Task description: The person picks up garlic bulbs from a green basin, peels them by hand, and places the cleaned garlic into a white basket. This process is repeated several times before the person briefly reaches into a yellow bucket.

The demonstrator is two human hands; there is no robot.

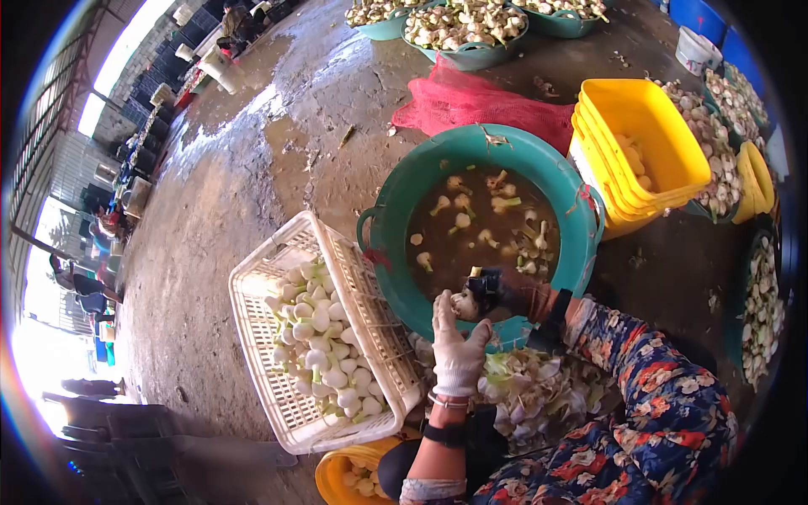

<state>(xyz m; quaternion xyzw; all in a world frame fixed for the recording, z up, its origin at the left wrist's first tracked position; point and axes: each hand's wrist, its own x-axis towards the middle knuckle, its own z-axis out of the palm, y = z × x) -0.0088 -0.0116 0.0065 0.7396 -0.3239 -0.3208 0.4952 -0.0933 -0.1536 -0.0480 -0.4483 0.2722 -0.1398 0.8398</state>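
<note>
My left hand (pixel 459 353), in a white knit glove, is closed around a garlic bulb (pixel 464 305) at the near rim of a green tub (pixel 394 290). Close against that bulb is my right hand (pixel 498 293) in a dark glove, its fingers wrapped round a tool with a pale end (pixel 476 272); the rest of the tool is hidden. Brown water in the tub holds several floating garlic bulbs (pixel 462 220). To the left, a white plastic crate (pixel 313 443) contains many peeled white bulbs (pixel 324 337). Loose garlic skins (pixel 539 396) lie below my hands.
Stacked yellow buckets (pixel 599 189) stand right of the tub, beside a red mesh sack (pixel 459 99). Tubs of unpeeled garlic (pixel 463 29) line the back and right. Another yellow bucket (pixel 335 475) sits below the crate. People (pixel 84 282) are far left on the wet floor.
</note>
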